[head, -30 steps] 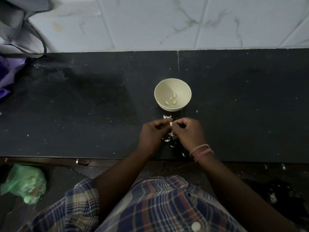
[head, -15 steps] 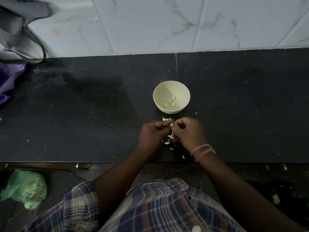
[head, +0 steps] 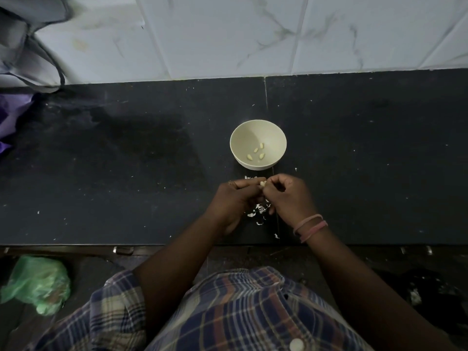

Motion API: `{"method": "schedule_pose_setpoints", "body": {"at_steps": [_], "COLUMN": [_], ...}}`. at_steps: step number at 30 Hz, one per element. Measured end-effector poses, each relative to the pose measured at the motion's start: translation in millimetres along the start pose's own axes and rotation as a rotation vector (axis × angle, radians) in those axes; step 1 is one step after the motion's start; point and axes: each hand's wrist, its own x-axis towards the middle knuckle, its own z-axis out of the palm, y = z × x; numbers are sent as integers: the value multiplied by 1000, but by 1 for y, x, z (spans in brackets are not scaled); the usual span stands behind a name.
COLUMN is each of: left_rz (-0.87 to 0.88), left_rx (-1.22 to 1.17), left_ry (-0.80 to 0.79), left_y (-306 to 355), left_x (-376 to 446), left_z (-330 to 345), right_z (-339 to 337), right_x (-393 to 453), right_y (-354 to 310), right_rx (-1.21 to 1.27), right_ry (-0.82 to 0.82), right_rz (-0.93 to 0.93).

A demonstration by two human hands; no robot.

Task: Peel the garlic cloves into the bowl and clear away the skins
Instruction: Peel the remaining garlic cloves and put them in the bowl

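- The left hand [head: 234, 198] and the right hand [head: 287, 196] meet just near of the small cream round bowl [head: 258, 127], with their fingertips together on one pale garlic clove [head: 263, 183]. Both hands are closed narrowly on this clove, each pinching it from its own side. I judge that one hand keeps it steady so the other can pull off the skin.
- The clove is held above the black stone surface [head: 126, 160], close to the near rim of the bowl. This seems practical: a peeled clove needs only a short way to be dropped in.
- The bowl stands on the surface, a little right of the middle, far from the person compared with the hands. Inside it lie four small peeled yellowish cloves [head: 256, 150], all in the near part of the bottom.
- The white papery garlic skins [head: 258, 209] lie on the surface directly below and between the hands, probably because they fall there during peeling. They are too small and too many to count exactly; a few more lie beside the near rim of the bowl and near the front edge of the surface.
- So the count is: one bowl, four cloves in it, one clove in the hands. Whether more unpeeled cloves are hidden in a palm, I cannot tell.
- The skins are not yet cleared, so the task seems in its middle part.
- Two pink bands [head: 310, 225] are around the right wrist.
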Motion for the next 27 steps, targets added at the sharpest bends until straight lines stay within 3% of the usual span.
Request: {"method": "schedule_pose_setpoints", "body": {"at_steps": [7, 20, 23, 27], "left_rz": [-59, -89, -99, -128], "left_rx": [-147, -219, -268, -325], "left_ry": [-56, 27, 43, 71], "left_y": [-1, -10, -9, -12], "left_x": [2, 17, 17, 18], "left_z": [-1, -14, -17, -20], "right_z": [-2, 5, 3, 4], "right_x": [1, 13, 15, 14], "right_y": [-3, 8, 15, 20], "right_rx": [31, 54, -61, -422], "right_ry": [-30, -6, 49, 90], "right_rz": [47, 112, 95, -94]}}
